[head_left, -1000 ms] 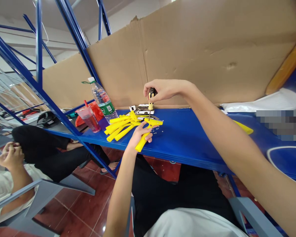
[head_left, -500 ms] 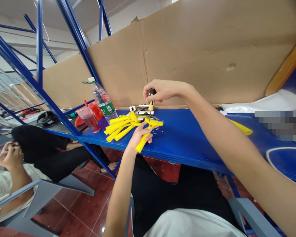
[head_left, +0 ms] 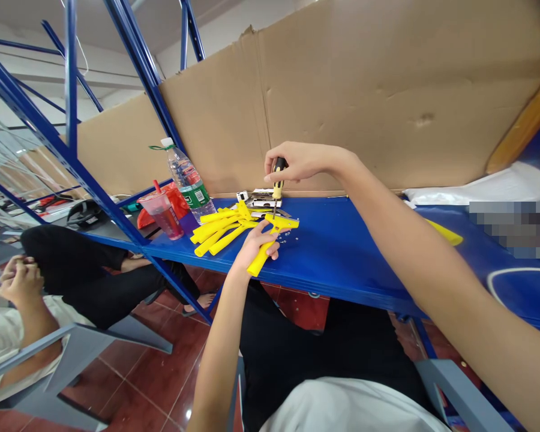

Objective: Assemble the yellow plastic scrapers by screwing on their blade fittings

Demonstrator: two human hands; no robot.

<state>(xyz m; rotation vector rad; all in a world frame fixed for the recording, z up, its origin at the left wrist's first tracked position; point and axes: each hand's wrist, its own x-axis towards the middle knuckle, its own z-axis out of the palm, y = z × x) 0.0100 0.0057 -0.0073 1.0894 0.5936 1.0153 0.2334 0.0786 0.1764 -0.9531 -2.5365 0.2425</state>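
Note:
My left hand [head_left: 253,246] is closed around a yellow plastic scraper handle [head_left: 260,259], pressing it against the blue table [head_left: 333,240]. The handle's wide head points away from me. Above it, my right hand [head_left: 292,163] grips a screwdriver [head_left: 277,191] with a black and yellow handle. The screwdriver stands nearly upright, its tip at the scraper handle's head; the exact contact is too small to make out. Several small screws [head_left: 285,238] lie scattered beside the head. Just left of my left hand is a pile of similar yellow handles [head_left: 220,231].
A water bottle [head_left: 189,186] and a pink cup [head_left: 165,216] stand at the left by a blue post. Small packages [head_left: 265,201] lie behind the handles. Cardboard [head_left: 342,102] walls the back. A white bag [head_left: 459,191] lies right. Another person [head_left: 31,312] sits left.
The screwdriver and my right hand have shifted very slightly, with the fingers turned a little on its handle. My left hand keeps its hold on the yellow handle.

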